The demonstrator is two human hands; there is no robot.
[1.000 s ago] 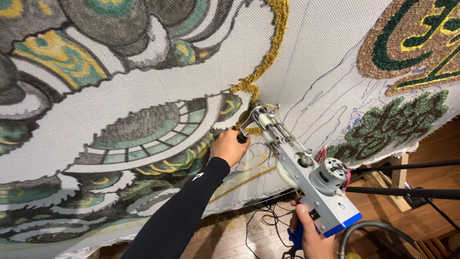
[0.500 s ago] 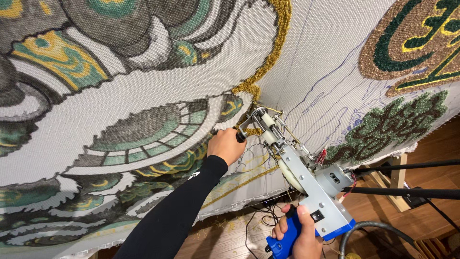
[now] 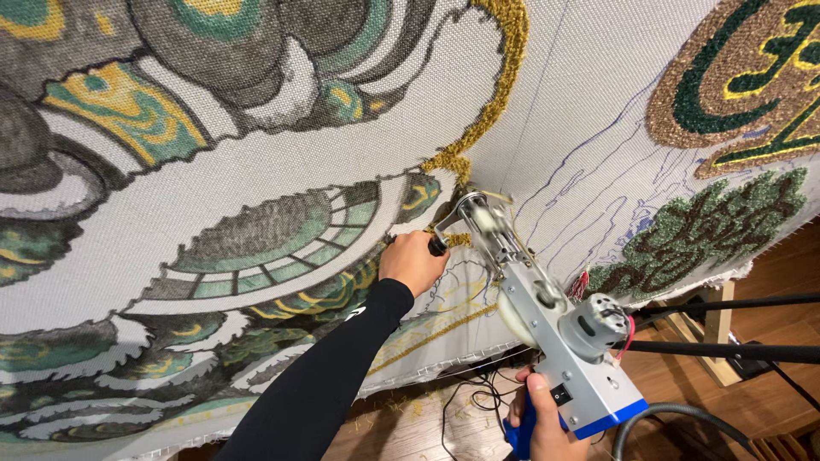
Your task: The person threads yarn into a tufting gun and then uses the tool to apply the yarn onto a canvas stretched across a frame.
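Gripping a tufting gun [image 3: 547,324], left hand [image 3: 412,260] front handle, right hand [image 3: 538,418] rear grip.

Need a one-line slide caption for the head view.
Left hand on the front handle, right hand on the blue grip: tufting gun pressed against patterned cloth.

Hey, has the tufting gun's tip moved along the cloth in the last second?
Barely. The tufting gun tip stays at the lower end of the gold yarn line; its rear, in the right hand, swung lower.
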